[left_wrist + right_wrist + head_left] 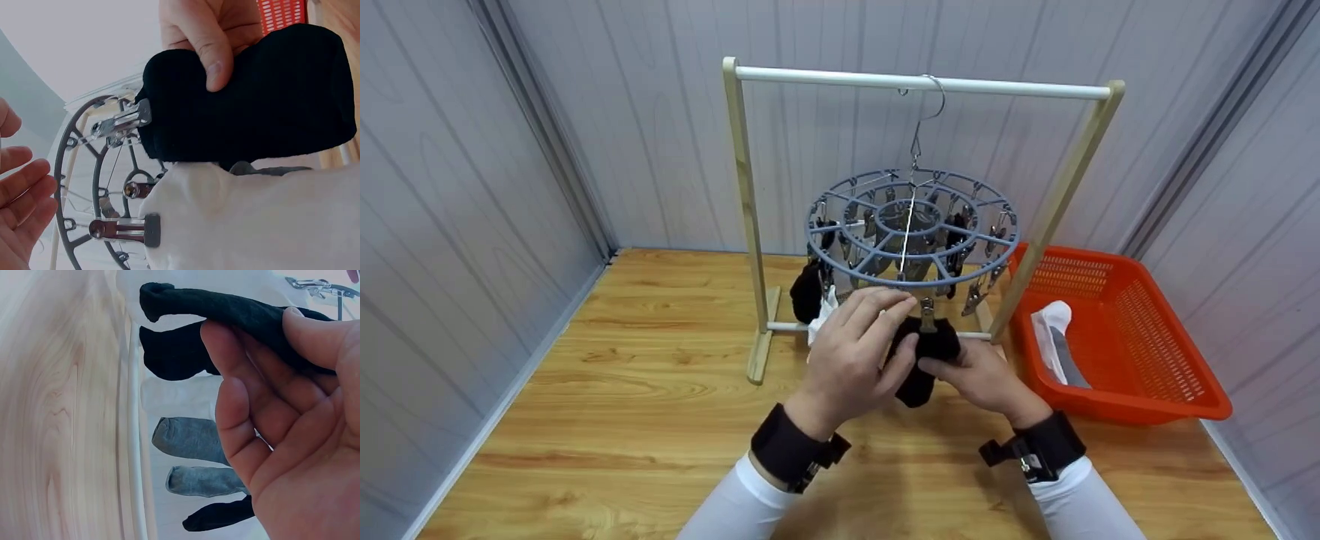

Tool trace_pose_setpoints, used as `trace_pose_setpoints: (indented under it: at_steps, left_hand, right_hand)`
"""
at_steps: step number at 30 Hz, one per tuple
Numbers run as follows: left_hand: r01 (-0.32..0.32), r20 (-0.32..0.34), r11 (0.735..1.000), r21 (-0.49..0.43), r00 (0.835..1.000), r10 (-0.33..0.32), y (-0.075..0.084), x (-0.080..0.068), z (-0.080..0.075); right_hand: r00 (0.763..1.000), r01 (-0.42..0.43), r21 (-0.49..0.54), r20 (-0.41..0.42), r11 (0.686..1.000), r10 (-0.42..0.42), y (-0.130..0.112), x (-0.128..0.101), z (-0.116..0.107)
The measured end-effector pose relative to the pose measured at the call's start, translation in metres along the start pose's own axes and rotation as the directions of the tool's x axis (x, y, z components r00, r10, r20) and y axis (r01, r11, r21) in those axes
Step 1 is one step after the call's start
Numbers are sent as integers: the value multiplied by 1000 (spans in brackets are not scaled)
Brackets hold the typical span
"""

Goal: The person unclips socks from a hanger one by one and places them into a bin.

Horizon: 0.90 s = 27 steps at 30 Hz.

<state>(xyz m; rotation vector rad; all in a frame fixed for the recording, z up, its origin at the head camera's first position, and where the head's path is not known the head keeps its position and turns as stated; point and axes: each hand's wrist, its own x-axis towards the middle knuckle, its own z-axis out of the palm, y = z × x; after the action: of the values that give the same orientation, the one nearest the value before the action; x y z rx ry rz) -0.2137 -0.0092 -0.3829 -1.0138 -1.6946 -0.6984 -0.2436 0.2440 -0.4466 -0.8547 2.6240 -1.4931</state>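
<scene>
A black sock [939, 345] hangs from a metal clip [121, 121] at the near edge of the round grey drying hanger [877, 279]. My right hand [986, 379] pinches this sock between thumb and fingers, just below the clip, as the right wrist view also shows. My left hand [851, 360] is beside the sock on the left, and its fingers [25, 185] are spread loosely with nothing in them. Right beside the black sock, a white sock [225, 219] hangs from another clip.
The hanger hooks onto a white rod [840, 78] of a wooden stand. More socks hang around it, among them a grey sock [191, 439] and a black sock [805, 292]. To the right, an orange basket [1117, 330] holds a white-and-grey sock [1054, 341].
</scene>
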Motion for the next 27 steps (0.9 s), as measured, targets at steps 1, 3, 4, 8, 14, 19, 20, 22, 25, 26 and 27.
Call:
trace_pose_setpoints:
  at_steps: [1,3,4,8,14,19,20,22,25,26,27]
  left_hand:
    - [1,5,1000,-4,1000,-1,1,-1,1]
    - [21,22,1000,-9,1000,-21,3,-3,4]
    - [38,34,999,-11,999,-37,4,-4,6]
    - [145,112,989,-18,984,-142,8,-10,13]
    - [315,239,944,-98,928,-285,11,-15,21]
    - [492,329,825,-279,856,-399,8,-16,23]
    - [528,344,788,-316,838,-423,8,-16,23]
    - [590,372,709,-387,803,-465,7,-15,22]
    - [651,398,602,-462,759,-516,8,-13,20]
    - [665,402,571,-481,746,-531,8,-12,20]
    - [673,401,551,-492,738,-543,7,-12,20]
  right_hand:
    - [1000,3,0,3,1000,-3,0,0,0]
    - [1000,18,-6,10,1000,-18,-1,0,1]
    - [1000,26,-8,14,1000,-26,-2,0,1]
    - [998,53,-30,23,998,-52,-4,-1,2]
    - [998,56,-25,34,998,-56,-6,-1,5]
    - [996,54,8,68,998,-55,-5,0,7]
    - [996,53,14,72,999,-54,-6,0,7]
    - [996,51,28,74,998,-53,-7,0,8]
    - [996,49,42,71,998,-52,-8,-1,8]
    - [996,50,45,73,998,-54,-9,-1,8]
    - [995,55,49,75,997,-59,-9,-1,8]
